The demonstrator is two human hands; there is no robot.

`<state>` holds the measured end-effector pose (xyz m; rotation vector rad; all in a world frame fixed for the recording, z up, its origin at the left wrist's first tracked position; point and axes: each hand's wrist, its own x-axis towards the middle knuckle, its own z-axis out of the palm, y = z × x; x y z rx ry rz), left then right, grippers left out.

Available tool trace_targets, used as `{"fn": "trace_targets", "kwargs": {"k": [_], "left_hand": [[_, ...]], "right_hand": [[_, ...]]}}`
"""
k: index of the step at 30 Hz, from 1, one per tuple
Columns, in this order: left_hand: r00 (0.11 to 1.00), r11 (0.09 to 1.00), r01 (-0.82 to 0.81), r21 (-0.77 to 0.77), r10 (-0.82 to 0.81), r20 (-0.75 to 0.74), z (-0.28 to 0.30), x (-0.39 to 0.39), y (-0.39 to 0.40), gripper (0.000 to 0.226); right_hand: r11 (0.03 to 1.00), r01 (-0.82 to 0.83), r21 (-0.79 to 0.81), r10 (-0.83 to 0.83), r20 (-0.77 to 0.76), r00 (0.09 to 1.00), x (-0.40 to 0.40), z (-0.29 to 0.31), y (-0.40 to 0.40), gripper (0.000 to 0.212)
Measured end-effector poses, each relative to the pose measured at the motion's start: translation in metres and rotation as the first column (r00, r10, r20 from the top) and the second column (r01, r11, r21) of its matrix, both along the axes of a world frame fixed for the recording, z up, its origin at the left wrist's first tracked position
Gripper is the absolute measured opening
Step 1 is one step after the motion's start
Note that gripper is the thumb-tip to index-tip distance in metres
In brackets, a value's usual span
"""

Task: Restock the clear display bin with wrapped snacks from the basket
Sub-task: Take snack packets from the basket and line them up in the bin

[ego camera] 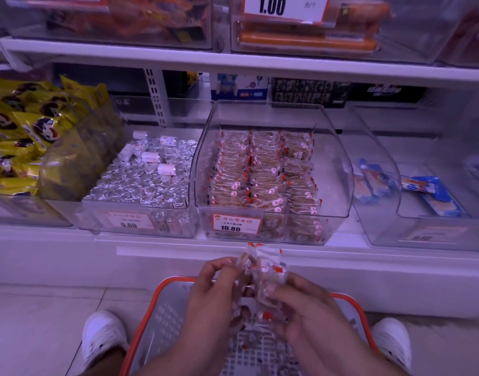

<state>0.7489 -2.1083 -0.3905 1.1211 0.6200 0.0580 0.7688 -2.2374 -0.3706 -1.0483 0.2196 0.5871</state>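
1. A bunch of wrapped snacks (262,270) is held over the basket (162,302), between both hands, below the shelf's front edge. The bunch stands roughly upright, long axis pointing up toward the shelf; the exact count cannot be told, as the wrappers overlap.
2. Left hand (213,291): fingers curled, the left side of the bunch pinched at the fingertips.
3. Right hand (306,308): fingers curled round the right side of the bunch.
4. The basket is grey mesh with an orange rim and sits on the floor between two white shoes (102,337). A few loose wrapped snacks are seen in its bottom; they are too blurred to count.
5. The clear bin (338,169) sits at the shelf's front edge, directly above the hands. Three rows of the same snacks are packed in it, running front to back, each piece lying crosswise. The right strip of the bin is bare. A price tag (237,223) reading 10.80 is fixed on its front.
6. Just left, a second bin (140,175) is filled with silver-wrapped pieces, a few white rolls on top.
7. At the far left, yellow packets (23,131) are piled. At the right, two bins hold blue packets (428,191).
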Motion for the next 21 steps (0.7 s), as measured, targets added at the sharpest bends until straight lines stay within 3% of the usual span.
{"fn": "trace_targets", "kwargs": {"k": [4,6,10,12,15,18,21], "left_hand": [[0.993,0.996,0.077,-0.052,-0.081,-0.081,-0.004,0.000,0.002,0.030],[0.991,0.996,0.067,-0.060,-0.074,-0.114,-0.004,0.001,0.002,0.030],[0.995,0.997,0.027,-0.070,-0.033,-0.096,0.003,0.002,0.002,0.019],[0.994,0.994,0.078,-0.071,-0.083,-0.065,0.009,0.002,0.002,0.028],[0.991,0.990,0.130,-0.044,-0.132,-0.035,0.012,0.000,0.003,0.043],[0.988,0.986,0.148,-0.073,-0.151,-0.041,0.010,0.001,0.007,0.038],[0.993,0.989,0.086,-0.120,-0.095,-0.067,0.008,0.004,0.010,0.032]], "right_hand": [[0.997,0.034,0.066,-0.030,-0.062,0.998,0.005,-0.003,-0.001,0.032],[0.999,0.040,-0.011,-0.041,-0.047,0.998,0.001,-0.011,0.006,0.039],[0.977,-0.011,-0.211,-0.001,-0.060,0.998,-0.013,-0.028,0.015,0.022],[0.959,-0.060,-0.277,0.051,-0.039,0.998,-0.016,-0.029,0.014,0.025],[0.959,-0.144,-0.242,0.149,0.001,0.989,-0.015,-0.023,0.011,0.030],[0.933,-0.189,-0.307,0.219,0.065,0.974,-0.007,-0.016,0.006,0.025],[0.964,-0.119,-0.238,0.149,0.110,0.983,0.000,-0.008,0.001,0.015]]}}
